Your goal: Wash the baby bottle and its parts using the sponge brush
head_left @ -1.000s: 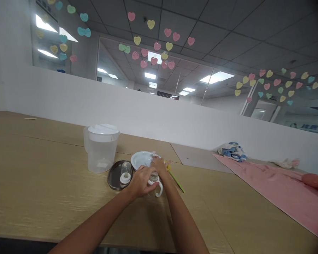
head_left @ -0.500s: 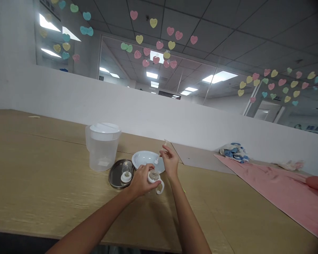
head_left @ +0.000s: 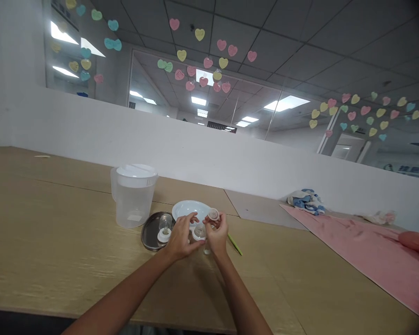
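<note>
"Bottle (head_left: 199, 232), clear with a white collar: where was it, and what was around it, biggest first?"

"It was near the middle of the scene; I could not tell whether its base touched anything. Across the far side ran a white wall (head_left: 195, 153), and a wide tan table (head_left: 73, 232) filled much of the near half."

"What was on the table?"

"A pink cloth (head_left: 363, 251) was spread along the right. Left of the middle stood a lidded, translucent jug (head_left: 134, 200), handle to the left. On the far side of the bottle was a shallow, pale dish (head_left: 186, 208). To the left, a dark metal tray (head_left: 149, 235) held a second bottle (head_left: 165, 222) with a white ring."

"And the hands?"

"The left hand (head_left: 181, 236) was at the bottle's left, thumb by the collar's near side, the visible fingers arched apart from it; I could not tell whether the hidden ones gripped. The right hand (head_left: 218, 235) was just right of the bottle, fingertips and thumb pinched together. Beyond it, to the right, lay a green stick (head_left: 235, 244)."

"Pinched on what?"

"Something smaller: a clear round piece (head_left: 213, 214), held up near the bottle's mouth."
</note>
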### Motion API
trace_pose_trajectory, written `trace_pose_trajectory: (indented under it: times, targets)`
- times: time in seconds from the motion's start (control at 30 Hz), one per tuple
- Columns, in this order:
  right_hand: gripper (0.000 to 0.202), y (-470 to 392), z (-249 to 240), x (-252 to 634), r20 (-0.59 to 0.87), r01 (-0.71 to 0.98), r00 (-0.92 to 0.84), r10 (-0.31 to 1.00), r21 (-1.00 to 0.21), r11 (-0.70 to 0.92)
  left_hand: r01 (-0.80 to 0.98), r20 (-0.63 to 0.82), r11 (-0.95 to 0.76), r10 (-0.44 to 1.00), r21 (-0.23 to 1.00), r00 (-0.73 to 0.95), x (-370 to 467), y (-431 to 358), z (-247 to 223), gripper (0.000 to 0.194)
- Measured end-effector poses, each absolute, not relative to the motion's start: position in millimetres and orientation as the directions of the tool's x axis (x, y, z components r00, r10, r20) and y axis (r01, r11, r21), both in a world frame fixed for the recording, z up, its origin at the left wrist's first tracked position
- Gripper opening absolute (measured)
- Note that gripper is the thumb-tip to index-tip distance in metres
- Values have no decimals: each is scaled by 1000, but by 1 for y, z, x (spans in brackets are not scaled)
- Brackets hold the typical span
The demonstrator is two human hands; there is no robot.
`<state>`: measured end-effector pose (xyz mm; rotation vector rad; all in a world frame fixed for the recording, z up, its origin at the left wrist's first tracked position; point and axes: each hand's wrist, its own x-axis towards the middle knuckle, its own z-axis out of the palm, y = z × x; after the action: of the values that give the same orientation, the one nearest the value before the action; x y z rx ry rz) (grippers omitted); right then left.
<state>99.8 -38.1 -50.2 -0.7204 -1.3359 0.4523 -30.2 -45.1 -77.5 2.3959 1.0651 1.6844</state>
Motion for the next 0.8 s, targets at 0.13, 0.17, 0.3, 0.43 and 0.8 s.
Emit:
trace_pose_trajectory:
  times: [0.13,0.17,0.3,0.43,0.8]
  targets:
    - [36,-44,-55,101,743,210,181,644,-669,713,534,851,-701,521,473,-69,-47,-40,-78,36]
    - [43,-45,-55,101,742,234,174,647,-670,705,546,827,-655,545,522,-137,-52,-38,-78,30]
    - [47,-48,-57,103,750,315,135,648,-653,689,624,654,-407,720,667,-231,-70,-32,-75,17]
    - [39,-45,-58,107,782,307,135,608,-617,725,741,432,-150,879,654,-204,-76,-31,-71,20]
    - [22,-209,12,62,945,331,-152,289,-227,916,771,449,-171,879,614,-163,-76,-31,-71,19]
